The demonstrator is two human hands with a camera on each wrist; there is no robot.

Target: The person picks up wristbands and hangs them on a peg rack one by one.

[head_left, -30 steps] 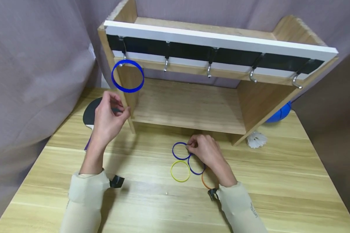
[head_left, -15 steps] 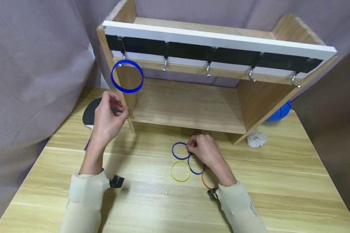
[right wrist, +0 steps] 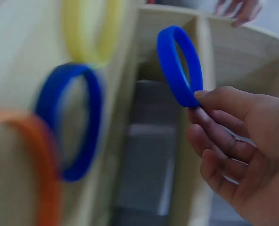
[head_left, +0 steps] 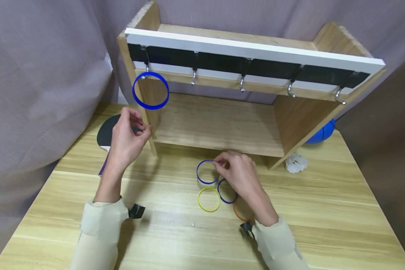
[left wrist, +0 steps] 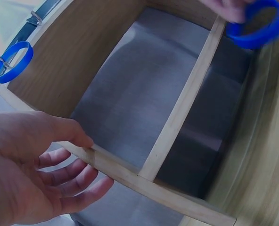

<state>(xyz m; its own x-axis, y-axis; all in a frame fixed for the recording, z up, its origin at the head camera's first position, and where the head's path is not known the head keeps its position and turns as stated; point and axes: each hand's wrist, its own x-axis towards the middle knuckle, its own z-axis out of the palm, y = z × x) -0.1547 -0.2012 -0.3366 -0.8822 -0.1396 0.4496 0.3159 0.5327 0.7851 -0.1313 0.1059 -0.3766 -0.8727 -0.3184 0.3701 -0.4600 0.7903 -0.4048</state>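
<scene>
1. My right hand [head_left: 237,170] is between 4 and 5 o'clock from the centre of the head view. Its thumb and forefinger are clamped on a round blue rubber-like ring [right wrist: 168,68]; the other fingers are bent beside them.
2. This ring is at 9 o'clock of that hand and tilted. Whether its lower edge touches the pale wooden table [head_left: 168,240], I cannot tell.
3. My left hand [head_left: 128,138] is at 9 o'clock. The thumb and the bent fingers are on two sides of a panel edge of the light-brown wooden shelf [head_left: 219,116], and they hold it lightly; these fingers are a little apart.
4. A second blue ring [right wrist: 47,99] lies at 4 o'clock from the pinched one, a yellow rubber-like ring [right wrist: 74,42] at 6 o'clock. An orange rubber-like ring [right wrist: 46,160] lies just beyond the second blue one, at its 4 o'clock.
5. At 10 o'clock, a hung blue ring [head_left: 151,107] is on the first silver metal hook [head_left: 147,68] of the white-and-black board [head_left: 222,62].
6. A black paddle [head_left: 107,131] lies at 9 o'clock, a blue ball [head_left: 324,133] at 3 o'clock, and a white shuttlecock [head_left: 296,163] between 3 and 4.
</scene>
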